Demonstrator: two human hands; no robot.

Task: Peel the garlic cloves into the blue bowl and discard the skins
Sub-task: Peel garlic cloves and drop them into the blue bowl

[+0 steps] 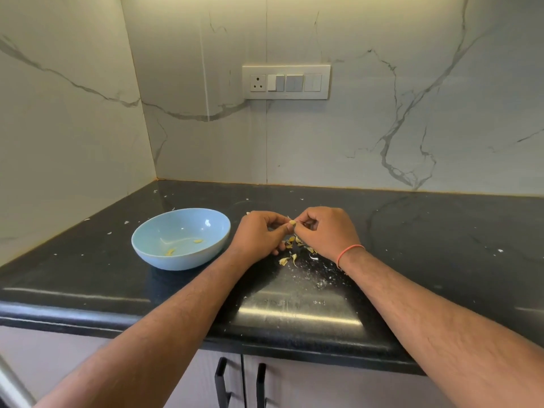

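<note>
While both hands work just right of the blue bowl (181, 238), the garlic clove (292, 222) sits pinched between them, above the table (412, 231) and not over the bowl. Left hand (259, 235): thumb and fingers curled, clamped on the clove from the bowl side, acting as the anchor. Right hand (326, 231): fingers bunched together at the clove's other end, apparently nipping at the skin to pull it off; the exact contact is too small to confirm.

Skins (295, 248) lie in a loose pile on the table directly under the hands, right of the bowl. That makes sense: peeling over the table keeps scraps out of the bowl and in one spot for sweeping up later. Smaller white flecks are scattered further out from the bowl on all sides.

The bowl holds a few pale yellow bits (182, 245) on its floor, probably cloves already peeled. It sits close enough to the left hand for a short drop.

Judgement: mid-task, on a peel step. Skins not yet discarded. Risk is a flake riding along with the clove into the bowl.
</note>
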